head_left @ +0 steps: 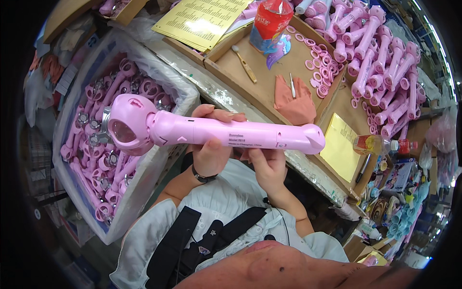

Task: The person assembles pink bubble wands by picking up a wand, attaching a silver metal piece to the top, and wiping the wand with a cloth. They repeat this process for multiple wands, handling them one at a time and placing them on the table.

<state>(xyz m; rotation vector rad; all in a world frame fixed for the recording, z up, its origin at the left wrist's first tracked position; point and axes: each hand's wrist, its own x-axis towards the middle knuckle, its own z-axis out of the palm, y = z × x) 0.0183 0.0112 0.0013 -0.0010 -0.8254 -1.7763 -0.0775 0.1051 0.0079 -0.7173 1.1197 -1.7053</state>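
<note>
A pink plastic toy wand (207, 129) lies crosswise in front of me, held up with its round, open-sided head to the left and its handle end to the right. My left hand (211, 155) is closed round the middle of the shaft, thumb in front and fingers over the far side. Further right, my right hand (267, 167) grips the handle from the near side, its thumb against the lower edge; some of its fingers are hidden behind the wand. A small printed label faces up on the shaft between the thumbs and the handle end.
A lined bin (185, 94) full of similar wands stands at left. Ahead, a cardboard tray (226, 60) holds pink rings (323, 72), a toothbrush (244, 64), an orange glove (294, 98) and a red-labelled bottle (271, 24). More wands (368, 36) are piled at far right.
</note>
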